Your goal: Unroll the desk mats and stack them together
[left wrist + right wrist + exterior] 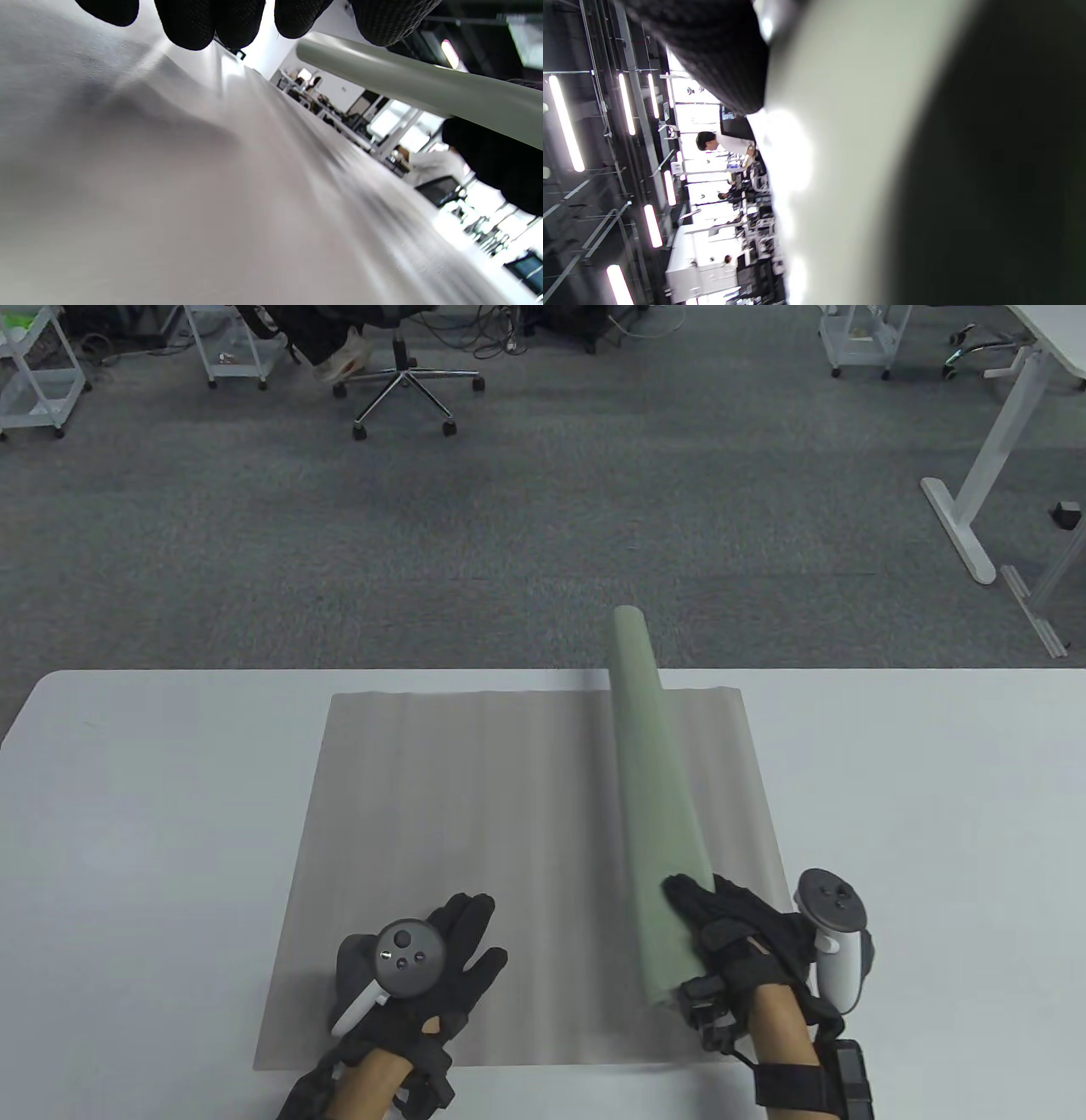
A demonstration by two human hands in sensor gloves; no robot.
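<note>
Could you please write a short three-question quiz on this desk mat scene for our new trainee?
1. True or false: the green rolled mat is still fully rolled.
2. Which hand grips the roll's near end? A) left hand B) right hand C) both
3. Fill in: the roll is held above the right part of the unrolled ____ mat, with its far end reaching past the table edge.

Key: 1 true. 2 B; the left hand hovers open, fingers spread, over the flat mat. 3 grey.
</note>
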